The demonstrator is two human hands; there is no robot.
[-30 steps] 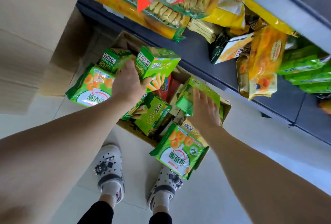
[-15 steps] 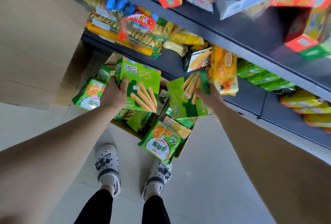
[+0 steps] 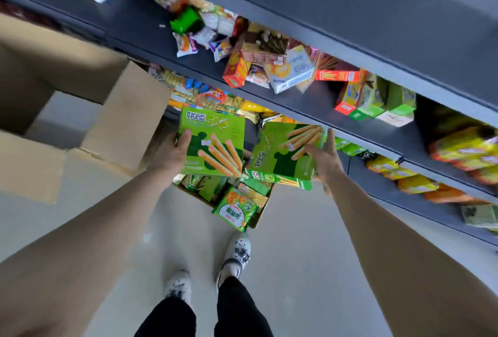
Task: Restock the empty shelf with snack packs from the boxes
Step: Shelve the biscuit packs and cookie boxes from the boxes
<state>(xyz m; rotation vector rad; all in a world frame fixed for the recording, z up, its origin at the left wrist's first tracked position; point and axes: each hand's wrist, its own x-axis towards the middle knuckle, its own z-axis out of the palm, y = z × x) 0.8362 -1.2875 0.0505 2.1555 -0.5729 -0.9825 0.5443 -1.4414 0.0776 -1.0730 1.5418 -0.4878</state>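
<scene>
Snack boxes: left hand grips one's left edge, right hand other's right edge; narrow gap between.

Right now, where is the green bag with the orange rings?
Head view, centre: the green bag hangs over the near edge of the floor carton, below the green box in the right hand.

One wide-angle view, worn on the person's head, looks steeply down and forward. It takes in the shoes and floor directly below, with the near shelves slanting across the upper frame.
</scene>
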